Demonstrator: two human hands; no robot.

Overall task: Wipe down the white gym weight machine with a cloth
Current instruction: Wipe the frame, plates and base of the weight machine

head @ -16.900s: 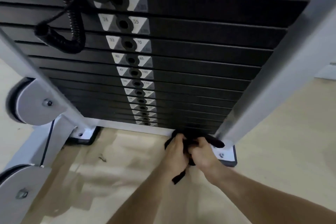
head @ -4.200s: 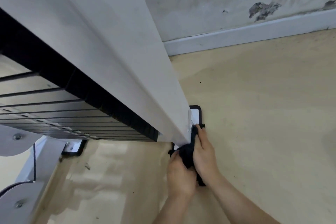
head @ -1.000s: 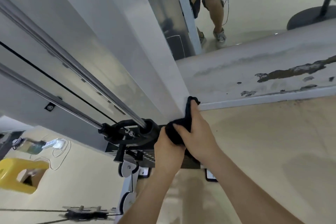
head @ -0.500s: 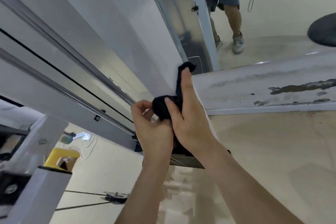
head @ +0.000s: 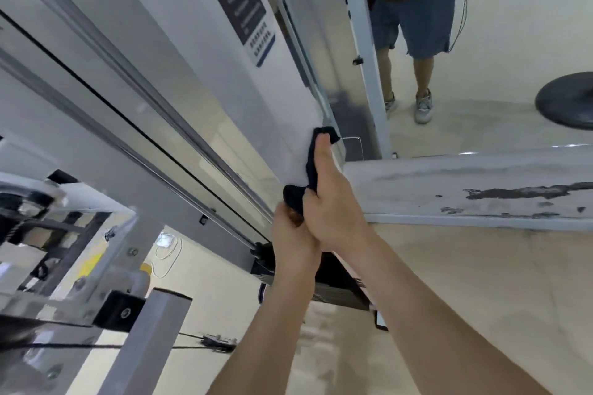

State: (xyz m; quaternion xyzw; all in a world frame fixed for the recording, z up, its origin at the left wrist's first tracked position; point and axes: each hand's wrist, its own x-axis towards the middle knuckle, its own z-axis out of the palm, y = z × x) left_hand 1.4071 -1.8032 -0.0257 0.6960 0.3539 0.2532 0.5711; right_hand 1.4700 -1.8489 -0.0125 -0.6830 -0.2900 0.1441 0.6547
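A crumpled black cloth (head: 292, 197) sits pressed on the white metal upright (head: 256, 112) of the gym weight machine, near frame centre. The right hand (head: 335, 205) curls round it, thumb stretched toward 12 o'clock; the left hand (head: 293, 239), at its 7 o'clock, grips the lower bunch.

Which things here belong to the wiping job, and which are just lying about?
In the job: crumpled black cloth, left hand and right hand gripping it, tall white metal machine post.
Lying about: round black floor base, white cable on the floor.
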